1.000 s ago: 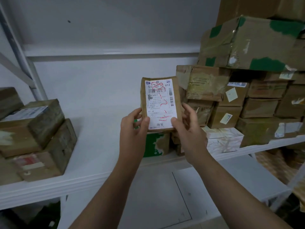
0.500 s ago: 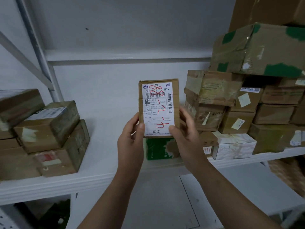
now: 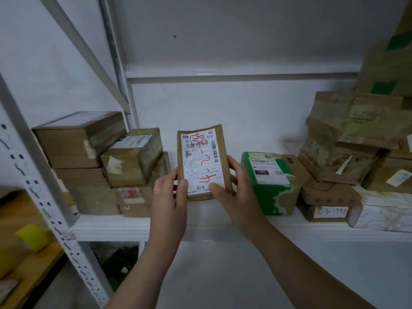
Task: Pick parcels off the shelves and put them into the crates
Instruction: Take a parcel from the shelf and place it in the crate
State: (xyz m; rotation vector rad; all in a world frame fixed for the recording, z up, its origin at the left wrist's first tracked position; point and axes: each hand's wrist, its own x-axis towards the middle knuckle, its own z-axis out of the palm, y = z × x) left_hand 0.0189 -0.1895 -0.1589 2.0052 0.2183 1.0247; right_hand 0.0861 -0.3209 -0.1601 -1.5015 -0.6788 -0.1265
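Flat brown parcel (image 3: 201,162) is off the shelf (image 3: 111,228) and in both hands, held in the air above the shelf's front edge, in the gap between the stacked cardboard boxes (image 3: 131,159) at the left end and the green box (image 3: 267,184) to the right. Long axis is upright, shipping label (image 3: 200,152) facing the camera, so it looks like a label check. Left hand (image 3: 169,195) pinches the lower left corner, thumb on the label, fingers behind. Right hand (image 3: 234,190) grips the lower right edge the same way. Both hands sit at the bottom end, equally close, and the top end is free. No crate in view, so I can't tell which way the carry goes. The parcel looks light and either hand could probably take it alone.
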